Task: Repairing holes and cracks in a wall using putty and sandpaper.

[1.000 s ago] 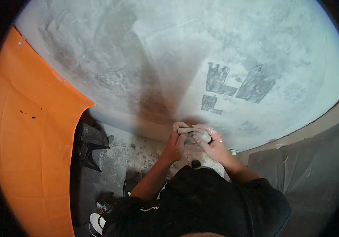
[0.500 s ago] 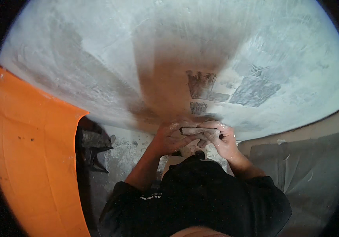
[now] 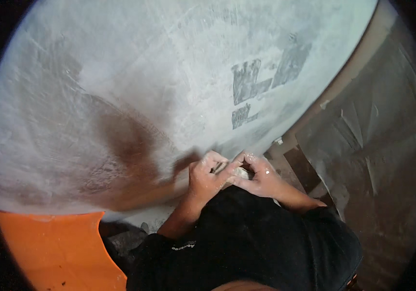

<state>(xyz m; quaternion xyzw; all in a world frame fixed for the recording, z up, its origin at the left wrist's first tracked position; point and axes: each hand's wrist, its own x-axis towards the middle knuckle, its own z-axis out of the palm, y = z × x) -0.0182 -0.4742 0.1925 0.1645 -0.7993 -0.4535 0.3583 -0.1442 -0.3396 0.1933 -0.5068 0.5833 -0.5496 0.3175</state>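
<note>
The wall (image 3: 120,87) was matt, rough grey plaster with darker patches. Both hands (image 3: 232,174) looked dusted white. The panel (image 3: 53,252) was smooth orange plastic.

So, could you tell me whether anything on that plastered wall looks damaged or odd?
Yes. The pale plastered wall has dark grey scraped patches at upper right, and a brown stain left of the hands. The left hand and right hand are dusted white, closed on a small pale object.
</note>
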